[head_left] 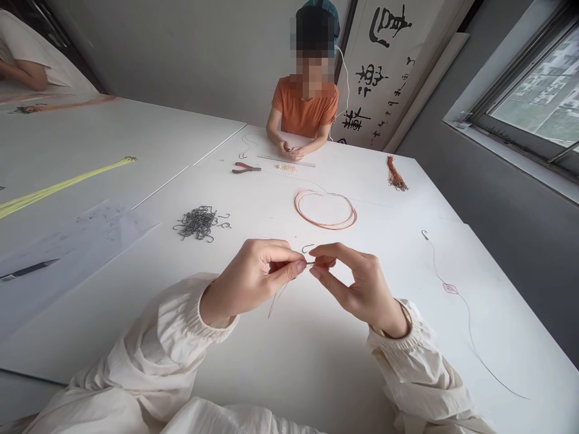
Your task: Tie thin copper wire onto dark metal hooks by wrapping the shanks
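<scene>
In front of me, above the white table [289, 355], my two hands meet fingertip to fingertip. My left hand [253, 277] is closed, its thumb and forefinger pinched on a small, thin metal piece that looks like a fish hook shank [310, 263]. Thin reddish line ends [272, 306] hang below that hand. My right hand [355, 277] is curled in a pinch at the other end of the piece; what exactly sits in its fingertips is hidden. Just beyond the fingertips shows a curved fish hook [307, 248]; I cannot tell if it lies on the table.
Dark hooks [199, 223] lie heaped at left, beside a coil of orange line [325, 210]. Further off are red-handled pliers [246, 167], a ruler [286, 161] and an orange line bundle [397, 175]. A tagged hook line [450, 289] lies right. A co-worker [305, 111] sits opposite.
</scene>
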`<state>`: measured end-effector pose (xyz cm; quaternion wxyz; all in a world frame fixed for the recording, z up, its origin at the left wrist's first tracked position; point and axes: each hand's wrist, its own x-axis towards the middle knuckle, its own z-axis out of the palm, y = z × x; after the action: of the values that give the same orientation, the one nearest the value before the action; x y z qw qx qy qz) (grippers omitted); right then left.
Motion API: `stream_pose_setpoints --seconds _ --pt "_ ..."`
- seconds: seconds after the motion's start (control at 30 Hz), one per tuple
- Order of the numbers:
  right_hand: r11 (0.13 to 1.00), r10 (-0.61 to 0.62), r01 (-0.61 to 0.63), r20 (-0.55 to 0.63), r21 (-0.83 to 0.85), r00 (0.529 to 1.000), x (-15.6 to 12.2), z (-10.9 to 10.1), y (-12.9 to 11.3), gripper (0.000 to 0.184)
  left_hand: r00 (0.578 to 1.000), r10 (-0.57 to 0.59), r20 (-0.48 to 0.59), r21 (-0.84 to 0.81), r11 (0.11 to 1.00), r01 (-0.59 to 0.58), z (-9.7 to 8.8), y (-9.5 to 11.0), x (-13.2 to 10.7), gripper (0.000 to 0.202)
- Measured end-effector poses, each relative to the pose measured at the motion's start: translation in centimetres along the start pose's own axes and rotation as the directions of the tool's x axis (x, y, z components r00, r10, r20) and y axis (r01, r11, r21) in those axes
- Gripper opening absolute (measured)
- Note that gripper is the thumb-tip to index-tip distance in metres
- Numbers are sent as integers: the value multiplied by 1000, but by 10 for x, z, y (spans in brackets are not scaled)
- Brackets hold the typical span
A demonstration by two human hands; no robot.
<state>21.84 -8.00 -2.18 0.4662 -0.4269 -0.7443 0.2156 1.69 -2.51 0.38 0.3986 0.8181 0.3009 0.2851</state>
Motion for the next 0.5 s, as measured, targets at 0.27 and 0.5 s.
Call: stream_pose_setpoints --seconds 0.27,0.5 --pt "996 -64 64 1 -56 998 2 -3 2 15 1000 -7 10 13 1000 7 -1 -1 0 25" --pt "985 -148 147 -13 -90 989 2 -2 3 17 998 -35 44 -2 999 35 -3 1 1 27"
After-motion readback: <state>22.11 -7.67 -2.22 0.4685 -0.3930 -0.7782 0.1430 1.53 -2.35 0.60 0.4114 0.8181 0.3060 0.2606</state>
